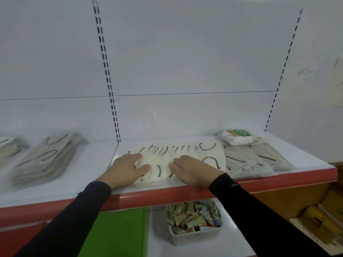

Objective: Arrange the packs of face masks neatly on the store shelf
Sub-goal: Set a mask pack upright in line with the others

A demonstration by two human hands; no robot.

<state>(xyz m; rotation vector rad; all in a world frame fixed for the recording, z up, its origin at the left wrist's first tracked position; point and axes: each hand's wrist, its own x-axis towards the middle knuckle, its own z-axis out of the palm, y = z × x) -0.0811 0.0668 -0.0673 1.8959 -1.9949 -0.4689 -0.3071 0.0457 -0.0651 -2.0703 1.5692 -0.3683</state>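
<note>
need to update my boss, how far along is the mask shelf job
Looks done: grey mask stack lies squared at left. In hand: both hands, left and right, press flat on the fanned row of white mask packs. Left: the overlapping grey packs under a green-labelled bag at right.

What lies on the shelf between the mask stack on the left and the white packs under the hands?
Bare white shelf; nothing lies between the left stack and the white packs, head view.
</note>
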